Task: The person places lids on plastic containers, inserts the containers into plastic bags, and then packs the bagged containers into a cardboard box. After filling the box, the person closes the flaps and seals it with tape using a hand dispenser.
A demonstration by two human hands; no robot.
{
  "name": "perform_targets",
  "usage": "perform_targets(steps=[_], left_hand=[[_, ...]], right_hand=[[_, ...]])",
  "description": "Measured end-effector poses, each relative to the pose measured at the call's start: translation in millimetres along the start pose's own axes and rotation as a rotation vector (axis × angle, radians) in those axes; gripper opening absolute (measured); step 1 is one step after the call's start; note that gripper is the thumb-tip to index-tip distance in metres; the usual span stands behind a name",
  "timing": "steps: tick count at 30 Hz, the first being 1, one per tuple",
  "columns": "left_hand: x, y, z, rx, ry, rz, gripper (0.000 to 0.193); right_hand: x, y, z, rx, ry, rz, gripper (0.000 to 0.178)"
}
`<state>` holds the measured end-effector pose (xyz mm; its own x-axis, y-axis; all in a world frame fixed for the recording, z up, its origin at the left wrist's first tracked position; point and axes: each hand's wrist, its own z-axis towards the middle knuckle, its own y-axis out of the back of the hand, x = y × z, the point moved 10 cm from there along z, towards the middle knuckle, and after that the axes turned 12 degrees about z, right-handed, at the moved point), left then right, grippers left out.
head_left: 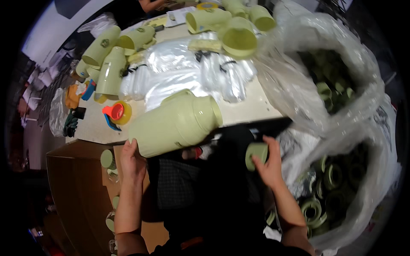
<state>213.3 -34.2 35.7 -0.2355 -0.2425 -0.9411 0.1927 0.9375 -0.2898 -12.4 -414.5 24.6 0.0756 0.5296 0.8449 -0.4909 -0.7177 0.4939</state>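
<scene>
A pale green thermos jug casing (175, 123) lies tilted over the table's front edge, its handle upward and its open mouth to the right. My left hand (133, 160) is closed on the casing's bottom end at the left. To the right, apart from the casing, my right hand (270, 164) grips a small round green cap (255, 156) between thumb and fingers. A small bottle with a red part (194, 153) shows just below the casing, partly hidden by it.
Several green casings (110, 70) stand and lie across the table's far side. Stacked clear plastic bags (171, 81) fill its middle. Tape rolls (121, 113) sit at the left. Large plastic sacks (294, 98) of green parts stand right; a cardboard box (77, 183) stands lower left.
</scene>
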Motion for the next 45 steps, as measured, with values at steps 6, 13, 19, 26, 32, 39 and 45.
perform_targets(steps=[6,13,19,26,32,39,45], left_hand=[[12.0,-15.7,-82.8,-0.019,-0.082,0.173,0.043],[-18.7,-25.7,-106.0,0.051,-0.456,0.516,0.046],[24.8,-61.3,3.2,0.136,0.021,0.017,0.044],[62.7,-227.7,-69.0,0.781,-0.142,0.524,0.062],[54.9,-131.7,-133.5,0.43,-0.326,1.162,0.065],[72.7,-57.2,-115.5,0.201,-0.128,0.846,0.036],[73.4,-53.2,-125.0,0.212,-0.059,0.871,0.048]], right_hand=[[114.8,-27.9,21.7,0.144,0.326,0.612,0.058],[62.9,-21.0,-24.4,-0.077,-0.091,1.003,0.053],[126.0,-20.3,-117.6,0.163,0.418,0.552,0.053],[-97.8,237.4,-244.0,-0.508,-0.489,-0.944,0.062],[-154.6,231.9,-292.2,-0.192,-0.989,-0.663,0.052],[-93.4,57.5,-137.0,-0.634,-0.508,1.165,0.03],[-43.0,-2.4,-103.4,-0.4,-0.058,-0.015,0.045]])
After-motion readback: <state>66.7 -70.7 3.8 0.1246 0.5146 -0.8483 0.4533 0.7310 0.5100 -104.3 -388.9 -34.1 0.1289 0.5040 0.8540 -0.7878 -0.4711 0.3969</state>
